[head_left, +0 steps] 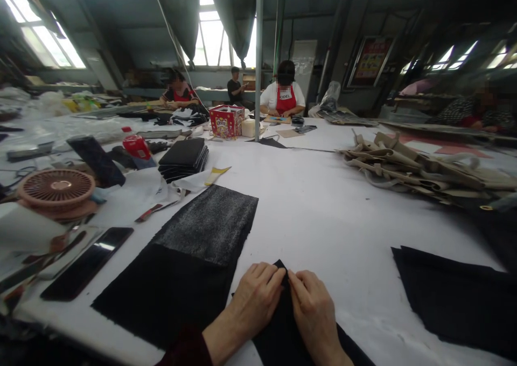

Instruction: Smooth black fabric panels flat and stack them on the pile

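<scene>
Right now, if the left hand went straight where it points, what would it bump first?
Probably the right hand: the left hand points forward and rightward, with the right fingertips close ahead at the black cloth, though depth is unclear.

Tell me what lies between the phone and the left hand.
In the head view, a large black cloth panel lies on the white tabletop between the phone and the left hand.

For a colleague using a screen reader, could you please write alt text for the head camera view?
A left hand and a right hand pinch the tip of a black fabric piece on a white table. A black sheet lies to its left, more dark pieces to its right, and a person in a red apron is farther back.
</scene>
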A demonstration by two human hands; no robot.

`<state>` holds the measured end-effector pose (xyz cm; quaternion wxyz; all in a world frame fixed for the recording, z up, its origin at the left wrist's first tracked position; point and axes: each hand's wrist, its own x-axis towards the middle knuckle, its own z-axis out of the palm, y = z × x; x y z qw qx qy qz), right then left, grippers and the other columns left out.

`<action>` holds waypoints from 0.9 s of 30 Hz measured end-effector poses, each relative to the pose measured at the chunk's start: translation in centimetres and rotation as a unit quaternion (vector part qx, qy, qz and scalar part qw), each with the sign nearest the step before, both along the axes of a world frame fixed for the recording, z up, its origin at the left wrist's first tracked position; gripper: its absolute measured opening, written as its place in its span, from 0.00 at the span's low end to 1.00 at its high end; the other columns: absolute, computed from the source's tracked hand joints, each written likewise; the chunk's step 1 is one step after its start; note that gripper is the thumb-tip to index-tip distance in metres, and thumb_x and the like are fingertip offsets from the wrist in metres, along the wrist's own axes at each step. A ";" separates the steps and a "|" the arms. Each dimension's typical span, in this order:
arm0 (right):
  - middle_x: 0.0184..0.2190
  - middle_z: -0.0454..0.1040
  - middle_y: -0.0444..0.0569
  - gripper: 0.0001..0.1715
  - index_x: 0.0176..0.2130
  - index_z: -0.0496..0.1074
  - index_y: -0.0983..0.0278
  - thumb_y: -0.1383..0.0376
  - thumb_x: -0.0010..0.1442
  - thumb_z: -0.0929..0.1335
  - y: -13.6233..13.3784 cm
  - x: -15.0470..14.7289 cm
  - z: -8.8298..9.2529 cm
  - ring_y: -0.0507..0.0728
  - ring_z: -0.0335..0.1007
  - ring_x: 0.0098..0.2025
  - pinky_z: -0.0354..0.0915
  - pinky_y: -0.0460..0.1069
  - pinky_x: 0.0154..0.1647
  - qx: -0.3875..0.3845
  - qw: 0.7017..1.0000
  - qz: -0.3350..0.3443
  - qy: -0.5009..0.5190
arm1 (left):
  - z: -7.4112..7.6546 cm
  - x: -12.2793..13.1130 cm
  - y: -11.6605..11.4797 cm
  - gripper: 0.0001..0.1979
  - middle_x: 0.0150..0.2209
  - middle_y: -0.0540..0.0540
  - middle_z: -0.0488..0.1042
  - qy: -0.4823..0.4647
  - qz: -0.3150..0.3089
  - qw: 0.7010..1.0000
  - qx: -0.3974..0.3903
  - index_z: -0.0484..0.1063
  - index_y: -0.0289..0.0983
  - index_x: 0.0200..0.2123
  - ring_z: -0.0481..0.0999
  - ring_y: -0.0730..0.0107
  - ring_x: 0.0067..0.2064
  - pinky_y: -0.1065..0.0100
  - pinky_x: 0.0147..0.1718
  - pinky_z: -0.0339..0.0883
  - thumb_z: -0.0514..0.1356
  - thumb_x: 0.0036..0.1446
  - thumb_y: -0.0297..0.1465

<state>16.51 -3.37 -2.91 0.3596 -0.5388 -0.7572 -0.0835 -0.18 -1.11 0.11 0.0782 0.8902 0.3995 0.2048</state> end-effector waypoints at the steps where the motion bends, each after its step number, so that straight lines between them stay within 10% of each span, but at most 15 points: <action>1: 0.33 0.69 0.51 0.16 0.45 0.72 0.67 0.70 0.70 0.57 0.0 -0.1 0.2 0.55 0.65 0.35 0.61 0.50 0.37 0.003 1.000 0.004 -0.011 | 0.0 0.0 0.0 0.17 0.44 0.43 0.71 0.000 -0.001 1.000 -0.001 0.64 0.36 0.57 0.69 0.59 0.45 0.56 0.45 0.67 0.52 0.66 0.25; 27: 0.33 0.69 0.53 0.17 0.50 0.70 0.70 0.74 0.67 0.58 0.1 -0.3 0.1 0.58 0.64 0.35 0.60 0.53 0.36 0.023 0.997 0.023 -0.076 | 0.5 0.0 0.4 0.19 0.46 0.43 0.70 0.013 0.035 0.999 -0.023 0.64 0.39 0.59 0.69 0.58 0.46 0.55 0.47 0.64 0.53 0.66 0.27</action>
